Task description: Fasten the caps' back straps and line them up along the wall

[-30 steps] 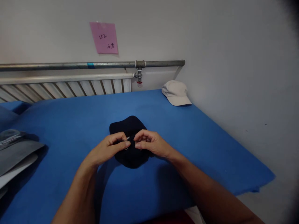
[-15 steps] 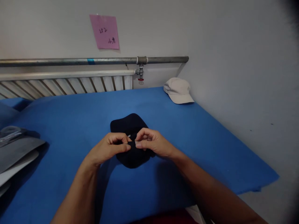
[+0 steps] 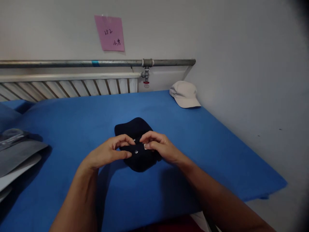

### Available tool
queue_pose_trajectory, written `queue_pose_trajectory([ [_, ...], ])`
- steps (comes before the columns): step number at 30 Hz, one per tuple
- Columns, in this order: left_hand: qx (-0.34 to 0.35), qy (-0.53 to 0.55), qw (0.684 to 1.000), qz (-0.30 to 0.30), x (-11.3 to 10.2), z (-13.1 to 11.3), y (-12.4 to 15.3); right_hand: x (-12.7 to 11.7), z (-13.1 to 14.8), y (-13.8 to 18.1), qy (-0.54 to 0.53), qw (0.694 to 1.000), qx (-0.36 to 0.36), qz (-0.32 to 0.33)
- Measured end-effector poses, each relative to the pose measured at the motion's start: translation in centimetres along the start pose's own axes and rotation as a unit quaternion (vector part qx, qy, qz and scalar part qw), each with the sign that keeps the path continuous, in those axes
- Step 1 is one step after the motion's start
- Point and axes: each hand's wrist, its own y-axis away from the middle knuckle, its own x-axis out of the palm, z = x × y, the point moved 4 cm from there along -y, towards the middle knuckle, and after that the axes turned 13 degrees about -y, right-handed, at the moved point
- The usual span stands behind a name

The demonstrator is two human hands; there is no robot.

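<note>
On the blue desk, well in front of the beige cap, the dark cap is lying flat while left hand and right hand are pinching its strap at the snap, steadying it.

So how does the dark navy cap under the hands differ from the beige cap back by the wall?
The dark navy fabric cap lies mid-table, touched by both the left hand and right hand; the beige fabric cap sits untouched in the far corner. The navy one looks flattened, the beige one domed. Both rest on the blue table cover.
</note>
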Motion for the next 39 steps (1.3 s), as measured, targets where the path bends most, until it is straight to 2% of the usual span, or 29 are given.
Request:
queue_pose_trajectory([
  [2,-0.005,0.008,1.000,-0.011,0.2,0.0,-0.2,0.5,0.5,0.2,0.080,0.996,-0.042,0.016],
  [5,0.001,0.027,0.999,-0.016,0.5,-0.1,-0.4,1.3,1.3,0.5,0.193,0.974,-0.119,0.027],
  [9,-0.007,0.005,1.000,-0.006,0.7,-0.1,-0.6,1.8,1.6,0.7,0.220,0.955,-0.195,0.048],
  [12,-0.012,-0.046,0.999,0.019,0.9,-0.1,-0.8,1.6,1.4,0.7,0.236,0.949,-0.199,0.056],
  [15,-0.009,-0.043,0.998,0.039,1.2,0.1,-1.0,1.7,1.2,0.7,0.267,0.945,-0.178,0.064],
  [18,-0.026,-0.018,0.999,0.033,1.2,0.6,-1.1,2.2,1.2,0.9,0.337,0.916,-0.203,0.073],
  [21,-0.031,-0.005,0.999,0.041,1.3,0.6,-0.9,2.6,1.1,1.0,0.395,0.890,-0.219,0.054],
  [25,-0.025,0.004,0.997,0.068,1.5,0.2,-0.9,2.5,0.8,0.8,0.361,0.919,-0.159,0.023],
  [31,-0.023,-0.007,0.995,0.099,1.7,0.5,-1.0,2.4,0.3,0.6,0.292,0.954,-0.059,0.014],
  [37,-0.025,-0.139,0.984,0.105,1.7,1.0,-0.9,2.1,0.6,0.5,0.157,0.983,-0.093,0.030],
  [39,-0.025,-0.153,0.982,0.104,1.7,1.3,-0.9,1.9,0.7,0.5,0.111,0.990,-0.084,0.031],
])
